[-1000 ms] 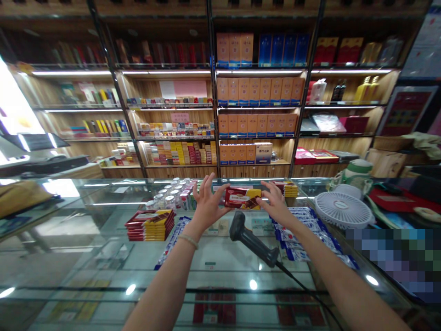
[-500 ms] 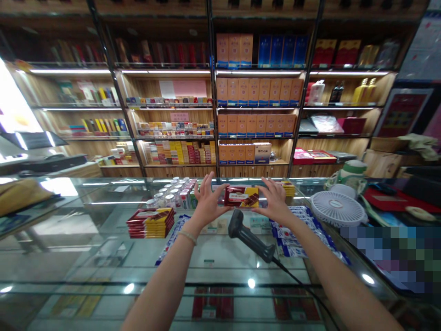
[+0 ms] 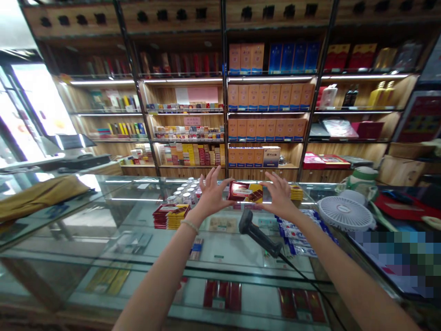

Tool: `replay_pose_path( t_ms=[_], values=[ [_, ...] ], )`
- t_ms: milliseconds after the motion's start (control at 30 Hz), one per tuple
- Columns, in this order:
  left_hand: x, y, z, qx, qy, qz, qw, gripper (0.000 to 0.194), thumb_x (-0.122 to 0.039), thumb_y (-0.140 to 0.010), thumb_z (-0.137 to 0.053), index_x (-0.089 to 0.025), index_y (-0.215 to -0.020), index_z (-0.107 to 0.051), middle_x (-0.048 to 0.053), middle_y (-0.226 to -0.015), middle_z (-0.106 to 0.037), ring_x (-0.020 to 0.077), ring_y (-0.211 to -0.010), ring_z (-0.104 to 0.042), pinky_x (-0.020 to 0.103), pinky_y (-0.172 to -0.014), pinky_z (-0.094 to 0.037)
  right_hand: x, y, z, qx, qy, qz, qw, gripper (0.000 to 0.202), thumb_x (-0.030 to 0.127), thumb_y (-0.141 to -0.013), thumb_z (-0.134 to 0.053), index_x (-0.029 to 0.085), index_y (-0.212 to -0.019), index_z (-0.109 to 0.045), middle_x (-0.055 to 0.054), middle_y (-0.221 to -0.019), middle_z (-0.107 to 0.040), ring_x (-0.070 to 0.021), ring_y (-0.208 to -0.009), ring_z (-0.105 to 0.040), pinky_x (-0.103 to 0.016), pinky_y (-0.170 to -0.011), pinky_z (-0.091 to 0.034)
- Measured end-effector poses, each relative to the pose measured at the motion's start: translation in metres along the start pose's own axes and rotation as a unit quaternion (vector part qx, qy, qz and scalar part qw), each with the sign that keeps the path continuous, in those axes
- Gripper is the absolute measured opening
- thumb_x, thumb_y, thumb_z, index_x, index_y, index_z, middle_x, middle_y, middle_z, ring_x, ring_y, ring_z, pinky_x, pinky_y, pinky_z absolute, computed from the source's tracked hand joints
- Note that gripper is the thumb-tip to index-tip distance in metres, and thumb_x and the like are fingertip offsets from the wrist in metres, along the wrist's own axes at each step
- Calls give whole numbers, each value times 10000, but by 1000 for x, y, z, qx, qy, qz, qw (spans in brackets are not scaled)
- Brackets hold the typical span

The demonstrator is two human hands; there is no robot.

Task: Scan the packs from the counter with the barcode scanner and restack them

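Observation:
Between my two hands I hold up a red and yellow chocolate pack (image 3: 245, 192), its front turned toward me. My left hand (image 3: 212, 191) pinches its left end between thumb and index finger, the other fingers raised. At the right end, my right hand (image 3: 278, 195) grips it the same way. Just below the pack is a dark barcode scanner (image 3: 259, 233), its cable running down to the right. A stack of similar red and yellow packs (image 3: 170, 216) lies left of my left hand. Blue and white packets (image 3: 299, 234) are spread beneath my right forearm.
The glass counter (image 3: 138, 257) has goods under it. Small lidded jars (image 3: 186, 198) stand behind the stack. Yellow packs (image 3: 296, 192) lie beyond my right hand. A white fan (image 3: 345, 213) and a green-topped jug (image 3: 361, 179) are at the right. Brown cloth (image 3: 41, 195) lies left.
The camera view has shifted left and tilted slightly up, so most things sit further right in the picture. Both hands still hold the chocolate pack, its left end now tipped slightly.

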State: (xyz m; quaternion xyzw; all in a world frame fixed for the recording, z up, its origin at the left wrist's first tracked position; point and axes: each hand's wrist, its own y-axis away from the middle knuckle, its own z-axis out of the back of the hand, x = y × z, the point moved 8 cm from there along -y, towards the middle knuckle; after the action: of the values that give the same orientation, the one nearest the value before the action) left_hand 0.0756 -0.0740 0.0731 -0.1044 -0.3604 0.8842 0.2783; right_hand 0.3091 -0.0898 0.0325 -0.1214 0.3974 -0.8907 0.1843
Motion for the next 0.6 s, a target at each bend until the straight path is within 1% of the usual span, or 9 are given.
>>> replay_pose_path(
  t_ms=[100,200,267,367,433,500,600],
  values=[
    [16,12,21,20,-16,7,1000,793,-571,-648,-870,-336,-1364,-622,156,-1690,-213,401,-1562,-148,655,-1230,-31,28,-4,-2,-4,-9,12,1000,654,643,-797,-701,244,-1297,-567,-156,-1620,-360,-363,-1523,-254,-631,-1210,-138],
    [39,30,39,49,-31,11,998,824,-602,-654,-856,-347,-1393,-598,138,-1699,-197,396,-1568,-124,647,-1234,-20,62,-7,-10,-10,-28,17,999,651,658,-802,-694,236,-1282,-568,-160,-1599,-387,-362,-1528,-243,-621,-1211,-143],
    [58,44,51,65,-47,15,997,820,-616,-652,-852,-348,-1387,-605,127,-1706,-183,406,-1568,-113,645,-1234,-7,86,-10,-19,-8,-43,17,999,663,654,-799,-702,237,-1294,-557,-158,-1594,-392,-360,-1529,-241,-618,-1208,-152],
    [85,67,69,83,-74,19,994,758,-637,-685,-822,-338,-1356,-635,124,-1709,-179,407,-1563,-128,647,-1229,9,123,-14,-35,6,-64,21,998,663,656,-806,-696,235,-1297,-552,-158,-1594,-395,-354,-1529,-245,-627,-1205,-143],
    [103,83,81,99,-92,25,991,751,-653,-690,-811,-326,-1346,-648,134,-1703,-193,412,-1558,-139,650,-1224,-1,148,-16,-46,16,-77,24,997,652,665,-821,-675,223,-1287,-558,-164,-1591,-403,-347,-1527,-252,-629,-1208,-129],
    [119,99,95,106,-112,30,988,712,-644,-722,-789,-335,-1348,-650,129,-1696,-220,406,-1557,-147,646,-1223,0,172,-18,-56,25,-89,27,995,650,673,-833,-658,214,-1284,-566,-168,-1590,-406,-344,-1527,-247,-624,-1213,-117],
    [140,124,112,115,-137,27,984,689,-652,-722,-782,-343,-1327,-669,109,-1700,-225,398,-1562,-132,620,-1233,10,207,-17,-70,43,-105,36,993,642,674,-840,-650,212,-1282,-583,-174,-1591,-410,-348,-1527,-237,-624,-1217,-94]
  ],
)
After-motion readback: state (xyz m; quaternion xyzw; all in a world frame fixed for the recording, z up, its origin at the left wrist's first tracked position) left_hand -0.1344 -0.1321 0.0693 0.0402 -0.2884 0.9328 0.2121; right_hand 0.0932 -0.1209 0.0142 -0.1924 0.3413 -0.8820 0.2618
